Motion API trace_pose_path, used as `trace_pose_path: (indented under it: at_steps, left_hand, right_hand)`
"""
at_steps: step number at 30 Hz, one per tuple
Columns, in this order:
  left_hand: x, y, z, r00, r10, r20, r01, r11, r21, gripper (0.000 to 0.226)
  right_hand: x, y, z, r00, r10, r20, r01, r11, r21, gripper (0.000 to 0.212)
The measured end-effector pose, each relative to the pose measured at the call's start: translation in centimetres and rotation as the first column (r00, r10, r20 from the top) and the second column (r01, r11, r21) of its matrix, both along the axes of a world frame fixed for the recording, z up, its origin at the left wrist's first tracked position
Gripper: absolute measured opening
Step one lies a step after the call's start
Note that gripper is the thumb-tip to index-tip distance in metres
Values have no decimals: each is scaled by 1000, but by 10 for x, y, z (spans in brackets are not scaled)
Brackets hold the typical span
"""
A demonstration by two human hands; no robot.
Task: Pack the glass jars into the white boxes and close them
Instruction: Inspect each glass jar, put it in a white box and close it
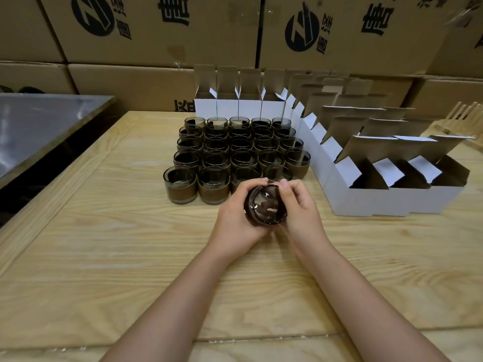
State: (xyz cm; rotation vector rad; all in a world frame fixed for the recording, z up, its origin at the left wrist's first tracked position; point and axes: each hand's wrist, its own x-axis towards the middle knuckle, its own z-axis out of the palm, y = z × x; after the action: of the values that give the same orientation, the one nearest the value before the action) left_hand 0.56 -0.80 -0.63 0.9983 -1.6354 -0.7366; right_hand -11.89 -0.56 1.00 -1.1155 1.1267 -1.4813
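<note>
Both hands hold one dark glass jar point(265, 205) tipped on its side above the wooden table, its open mouth facing me. My left hand point(236, 218) cups it from the left and my right hand point(300, 210) grips its right side, thumb at the rim. Just behind stands a block of several more smoky glass jars point(235, 152) with brown bands, upright in rows. White boxes point(392, 194) with raised open flaps line the right side, and another row of white boxes point(240, 105) stands behind the jars.
The wooden table point(130, 231) stretches wide in front and to the left. A metal tray surface point(39, 126) lies at the far left. Large brown cartons point(156, 35) are stacked along the back. A wooden rack point(462, 116) stands at the right edge.
</note>
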Motion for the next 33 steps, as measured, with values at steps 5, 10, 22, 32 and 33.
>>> trace_pose_path:
  at_steps: [5,10,22,32,33]
  left_hand:
    - [2,-3,0,997,29,-67,-25,998,55,79]
    - [4,-4,-1,994,30,-107,-21,996,86,82]
    - [5,-3,-1,995,48,-90,-38,993,110,77]
    - [0,-2,-2,997,46,58,-48,998,44,74]
    - [-1,-1,-2,997,35,69,-37,999,32,75]
  right_hand:
    - [-12,0,5,974,226,34,-225,974,-19,15]
    - [-25,-1,3,910,397,119,-393,918,-56,30]
    - [-24,-3,-2,913,366,-182,-383,921,-67,61]
    - [-3,1,-9,950,-29,-311,-25,985,-171,50]
    - [-2,1,-9,956,-64,-286,18,987,-160,43]
